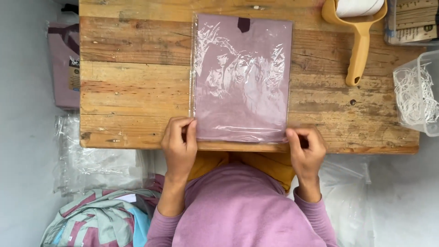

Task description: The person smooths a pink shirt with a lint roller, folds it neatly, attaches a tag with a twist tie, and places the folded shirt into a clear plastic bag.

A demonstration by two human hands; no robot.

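A folded mauve garment sealed in a clear plastic bag (pixel 242 77) lies flat on the wooden table (pixel 132 91). My left hand (pixel 179 144) pinches the bag's near left corner at the table's front edge. My right hand (pixel 305 148) pinches the near right corner the same way. Both thumbs rest on top of the plastic. My mauve sleeves and chest fill the bottom of the view.
A yellow lint roller (pixel 359 32) lies at the back right. A clear tub of white strings (pixel 418 93) stands on the right edge. Another bagged mauve garment (pixel 64 64) lies left of the table. Empty plastic bags (pixel 87 160) and folded clothes (pixel 100 219) sit on the floor.
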